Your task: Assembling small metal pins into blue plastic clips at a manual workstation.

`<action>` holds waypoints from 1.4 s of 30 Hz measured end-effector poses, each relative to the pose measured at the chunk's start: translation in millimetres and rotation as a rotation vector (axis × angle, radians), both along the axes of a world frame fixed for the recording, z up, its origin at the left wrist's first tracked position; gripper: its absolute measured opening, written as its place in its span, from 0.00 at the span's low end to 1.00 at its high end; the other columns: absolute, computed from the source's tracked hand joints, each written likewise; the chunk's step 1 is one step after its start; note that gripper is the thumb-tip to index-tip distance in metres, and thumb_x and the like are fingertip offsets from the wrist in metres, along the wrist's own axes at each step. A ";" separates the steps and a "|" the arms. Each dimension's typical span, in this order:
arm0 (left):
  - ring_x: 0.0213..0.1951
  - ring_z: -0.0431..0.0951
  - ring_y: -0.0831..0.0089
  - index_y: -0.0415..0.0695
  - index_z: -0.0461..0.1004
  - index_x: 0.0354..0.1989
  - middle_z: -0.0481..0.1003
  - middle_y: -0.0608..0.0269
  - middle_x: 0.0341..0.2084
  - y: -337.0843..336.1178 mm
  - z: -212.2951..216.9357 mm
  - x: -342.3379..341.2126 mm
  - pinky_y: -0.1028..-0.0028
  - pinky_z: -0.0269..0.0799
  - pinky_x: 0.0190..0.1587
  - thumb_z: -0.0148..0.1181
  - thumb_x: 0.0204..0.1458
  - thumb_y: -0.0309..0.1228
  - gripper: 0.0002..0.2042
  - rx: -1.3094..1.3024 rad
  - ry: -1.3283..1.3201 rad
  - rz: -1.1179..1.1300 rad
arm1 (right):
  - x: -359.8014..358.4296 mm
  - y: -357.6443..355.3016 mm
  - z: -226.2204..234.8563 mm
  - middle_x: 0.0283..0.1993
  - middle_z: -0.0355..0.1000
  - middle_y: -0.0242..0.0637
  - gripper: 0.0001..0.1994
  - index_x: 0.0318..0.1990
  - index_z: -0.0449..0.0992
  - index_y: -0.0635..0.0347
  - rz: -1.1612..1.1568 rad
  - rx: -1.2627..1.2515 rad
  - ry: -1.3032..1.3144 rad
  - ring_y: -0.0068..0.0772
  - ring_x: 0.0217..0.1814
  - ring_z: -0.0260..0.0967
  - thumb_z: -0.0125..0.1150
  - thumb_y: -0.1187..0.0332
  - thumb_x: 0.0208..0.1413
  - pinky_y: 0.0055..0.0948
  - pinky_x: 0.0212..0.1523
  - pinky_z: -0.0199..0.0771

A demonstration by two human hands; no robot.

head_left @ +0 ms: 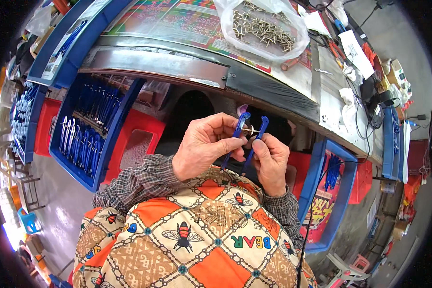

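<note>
Left hand [204, 146] and right hand [271, 161] both pinched on a blue plastic two-armed clip with a small metal spring [247, 139], held above the lap, blue crate of similar clips [89, 134] at left

Two slim blue plastic handles [245, 141] upright, side by side, joined by metal spring [249, 130].

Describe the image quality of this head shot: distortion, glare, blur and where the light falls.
Head view: strong fisheye, so the workbench edge bows and the corners go black. Glare whitens the clear plastic bag of metal parts and the papers at upper right. Both hands, left and right, and the blue plastic piece they hold are sharp and evenly lit. The rim smears; the bench underside is in shadow.
</note>
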State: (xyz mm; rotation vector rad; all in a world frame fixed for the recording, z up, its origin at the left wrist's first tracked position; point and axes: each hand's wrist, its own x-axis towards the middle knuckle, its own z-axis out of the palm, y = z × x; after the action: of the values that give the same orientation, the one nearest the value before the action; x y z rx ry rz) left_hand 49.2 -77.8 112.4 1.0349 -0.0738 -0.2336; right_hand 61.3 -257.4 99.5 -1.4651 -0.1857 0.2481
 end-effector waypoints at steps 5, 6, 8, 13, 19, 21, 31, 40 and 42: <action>0.31 0.77 0.73 0.33 0.69 0.42 0.75 0.57 0.32 1.0 0.1 0.8 0.69 0.80 0.37 0.56 0.52 0.17 0.09 0.017 -0.005 0.009 | 1.0 -1.0 -0.4 0.18 0.58 0.18 0.12 0.28 0.72 0.63 0.008 -0.007 0.015 0.07 0.17 0.48 0.56 0.64 0.59 0.14 0.16 0.43; 0.31 0.77 0.73 0.33 0.69 0.42 0.75 0.57 0.32 1.0 -0.2 0.7 0.69 0.80 0.37 0.56 0.52 0.17 0.09 0.015 -0.005 0.012 | 1.4 -1.5 -1.6 0.18 0.58 0.18 0.12 0.28 0.73 0.64 0.009 -0.008 0.017 0.07 0.19 0.48 0.56 0.65 0.60 0.14 0.18 0.44; 0.32 0.77 0.73 0.34 0.70 0.42 0.75 0.58 0.31 0.6 -0.6 0.5 0.71 0.78 0.38 0.56 0.52 0.18 0.09 -0.010 0.003 0.023 | 1.9 -0.6 -2.5 0.18 0.58 0.18 0.12 0.28 0.72 0.63 0.010 -0.011 -0.001 0.07 0.17 0.48 0.56 0.64 0.59 0.14 0.16 0.44; 0.33 0.75 0.79 0.34 0.72 0.39 0.76 0.62 0.32 3.0 -3.0 -0.5 0.77 0.73 0.40 0.57 0.52 0.21 0.07 0.101 -0.022 0.078 | 3.0 3.0 3.2 0.17 0.59 0.20 0.11 0.29 0.73 0.63 0.020 -0.082 -0.050 0.08 0.15 0.48 0.58 0.64 0.58 0.13 0.15 0.46; 0.31 0.73 0.83 0.35 0.74 0.37 0.75 0.66 0.29 10.6 7.4 -0.8 0.81 0.71 0.37 0.59 0.53 0.23 0.06 0.414 -0.186 0.132 | 15.8 4.4 -2.9 0.25 0.66 0.26 0.11 0.33 0.74 0.66 0.009 -0.175 -0.499 0.12 0.21 0.58 0.53 0.66 0.61 0.13 0.21 0.56; 0.30 0.73 0.83 0.35 0.74 0.38 0.75 0.66 0.28 10.0 8.3 -0.1 0.81 0.71 0.36 0.58 0.53 0.24 0.06 0.423 -0.158 0.114 | 14.8 8.9 0.4 0.30 0.69 0.30 0.10 0.35 0.72 0.66 0.020 -0.064 -0.311 0.15 0.26 0.64 0.50 0.67 0.62 0.14 0.25 0.65; 0.28 0.75 0.80 0.34 0.70 0.41 0.75 0.62 0.28 8.4 -1.0 8.4 0.80 0.74 0.33 0.58 0.53 0.22 0.09 0.230 -0.017 0.054 | 13.1 6.6 13.4 0.31 0.72 0.32 0.07 0.40 0.67 0.64 0.134 -0.074 0.076 0.17 0.26 0.70 0.51 0.69 0.61 0.15 0.24 0.71; 0.33 0.76 0.79 0.36 0.70 0.42 0.75 0.61 0.32 14.1 11.5 12.8 0.79 0.74 0.34 0.60 0.49 0.19 0.12 0.417 -0.174 0.062 | 19.8 5.6 17.0 0.33 0.72 0.31 0.18 0.43 0.66 0.64 0.184 -0.190 0.057 0.13 0.25 0.67 0.66 0.80 0.44 0.12 0.22 0.67; 0.33 0.77 0.77 0.37 0.71 0.42 0.75 0.59 0.32 22.1 16.2 15.9 0.78 0.74 0.34 0.61 0.47 0.18 0.13 0.556 -0.228 0.052 | 23.3 0.8 13.3 0.34 0.71 0.30 0.20 0.45 0.66 0.64 0.179 -0.251 -0.057 0.12 0.25 0.65 0.66 0.79 0.45 0.12 0.22 0.66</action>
State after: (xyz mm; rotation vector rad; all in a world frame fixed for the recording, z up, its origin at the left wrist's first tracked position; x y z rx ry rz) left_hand 65.1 -55.7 128.6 1.6132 -0.1958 -0.0863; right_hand 84.5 -256.6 112.8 -1.7078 -0.3420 0.3859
